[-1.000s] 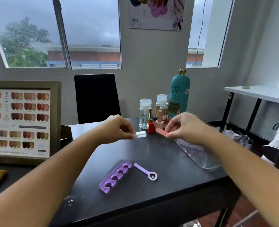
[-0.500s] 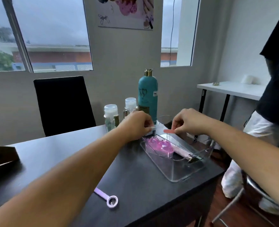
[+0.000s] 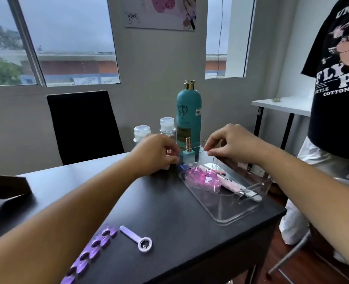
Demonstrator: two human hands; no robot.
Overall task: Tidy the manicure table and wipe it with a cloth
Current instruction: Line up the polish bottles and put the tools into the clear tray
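On the black table (image 3: pixel 159 212) a clear tray (image 3: pixel 241 218) holds a pink toe separator (image 3: pixel 202 179), a pink-and-white tool (image 3: pixel 235 188) and a reddish sliver (image 3: pixel 218 171). My left hand (image 3: pixel 159 154) is curled at the tray's far-left corner, fingertips on a small clear piece (image 3: pixel 183 167). Over the tray's far end hovers my right hand (image 3: pixel 231 144), thumb and forefinger slightly apart, nothing visible between them. A purple toe separator (image 3: pixel 91 253) and a lilac ring-ended tool (image 3: pixel 140 241) lie near the front edge.
Behind my hands stand a tall teal bottle (image 3: pixel 189 115), two clear pump bottles (image 3: pixel 167 125) and a small teal polish bottle (image 3: pixel 188 154). A black chair (image 3: pixel 83 126) faces the table's far side. A person in a black T-shirt (image 3: pixel 337 78) stands at the right, near a white table (image 3: pixel 282 103).
My view has swung right toward the tray. The pink file is no longer in my right hand. My left hand has lowered to the tray's far-left corner with the clear piece.
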